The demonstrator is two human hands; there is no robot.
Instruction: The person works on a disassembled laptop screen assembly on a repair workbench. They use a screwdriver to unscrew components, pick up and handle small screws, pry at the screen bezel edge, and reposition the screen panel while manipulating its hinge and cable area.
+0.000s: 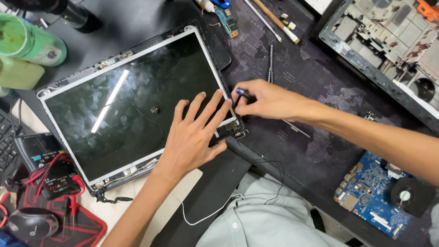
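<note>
Laptop screen panel (132,105) lies face-up on dark desk mat (292,82), tilted, silver frame around black glass; ceiling light reflected in glass.

Left hand (194,135): fingers spread, palm flat, pressing on lower-right area of panel; thumb over panel's bottom-right corner.

Right hand (265,100): fingers pressed together, pinching small dark tool w/ blue grip (242,94) at panel's right edge, just beside left fingertips. Tool tip hidden behind fingers; type can't be told.

Containers:
- Green bottle (29,43), top left, lying on side; contents not visible, cut off by frame edge.
- Pale yellow-green bottle (18,73) just below it, touching or nearly so; contents can't be told.
- Open laptop base shell (379,41), top right: grey plastic, ribs and cut-outs inside, internals stripped; orange part at top corner; cut off at frame edge.

Other items:
- Blue mainboard (368,194) w/ black fan (409,196), lower right, near right forearm.
- Multimeter (45,160) w/ red leads, lower left, just beside panel corner.
- Mouse (29,224), bottom left, partly out of view.
- Tweezers (270,64) on mat above right hand.
- Small blue circuit board (226,18), top centre.

Hidden/unclear: hinge bracket at panel's bottom-right corner partly covered by left hand. Small dark speck at mid-glass: could be a screw, not certain. Keyboard at far left edge, mostly cut off.
</note>
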